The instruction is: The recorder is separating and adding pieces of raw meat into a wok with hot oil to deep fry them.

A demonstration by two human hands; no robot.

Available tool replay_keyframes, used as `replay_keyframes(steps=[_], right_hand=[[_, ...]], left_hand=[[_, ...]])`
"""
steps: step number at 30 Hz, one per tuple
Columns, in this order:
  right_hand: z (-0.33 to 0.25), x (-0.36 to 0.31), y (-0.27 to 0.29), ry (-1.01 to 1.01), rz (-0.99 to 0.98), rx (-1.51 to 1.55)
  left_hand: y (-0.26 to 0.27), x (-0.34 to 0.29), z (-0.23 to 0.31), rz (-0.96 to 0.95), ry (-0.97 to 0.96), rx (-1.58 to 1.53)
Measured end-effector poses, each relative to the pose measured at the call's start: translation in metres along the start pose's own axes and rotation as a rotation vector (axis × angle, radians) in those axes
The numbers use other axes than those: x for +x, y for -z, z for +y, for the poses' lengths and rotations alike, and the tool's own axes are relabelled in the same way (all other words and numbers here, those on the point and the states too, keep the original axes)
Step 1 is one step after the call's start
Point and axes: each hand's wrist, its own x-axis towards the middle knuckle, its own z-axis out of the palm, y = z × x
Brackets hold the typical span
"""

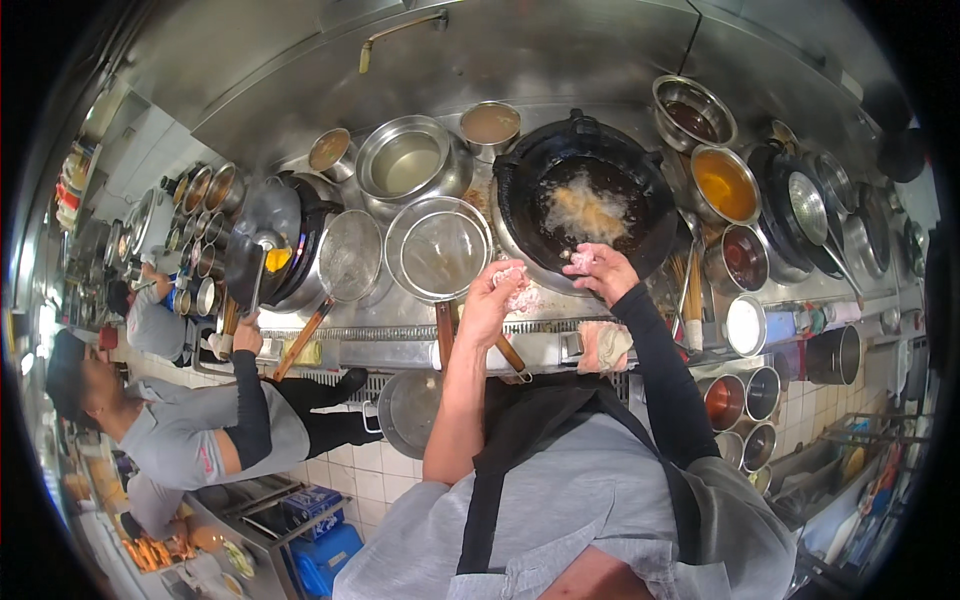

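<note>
My left hand (pixel 487 301) is closed round pale pink, flour-dusted pieces (pixel 511 274) that look like raw meat. It is just right of a round wire-mesh strainer (pixel 438 247) with a wooden handle. My right hand (pixel 610 276) pinches a smaller floured pink piece (pixel 578 263) over the near rim of a large black wok (pixel 640 205). In the wok's dark oil, a golden cluster of food (pixel 586 208) is frying amid white bubbles. More floured bits (pixel 526 300) show beneath my left hand; whether they lie in the palm or lower down, I cannot tell.
Behind the strainer stands a steel pot of cloudy liquid (pixel 405 165). A bowl of orange liquid (pixel 727 185) and a perforated ladle (pixel 808 207) are to the right. A folded cloth (pixel 604 346) hangs at the front edge. On the left, a co-worker (pixel 205 430) works at another wok (pixel 262 225).
</note>
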Motion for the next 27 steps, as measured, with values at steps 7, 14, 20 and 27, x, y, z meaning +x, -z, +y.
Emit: replay_keyframes(steps=[7,14,20,27], right_hand=[[0.007,0.035,0.027,0.175,0.099,-1.053],[0.050,0.049,-0.016,0.155,-0.056,-0.354],[0.004,-0.030,-0.098,0.307,-0.147,-1.081],[0.009,-0.023,-0.069,0.561,-0.120,-1.338]], left_hand=[[0.008,-0.006,0.001,0.058,0.075,-0.226],[0.000,-0.008,0.006,0.035,0.051,-0.395],[-0.004,-0.001,-0.004,0.006,0.032,-0.308],[-0.015,-0.001,0.013,-0.079,0.067,0.174]])
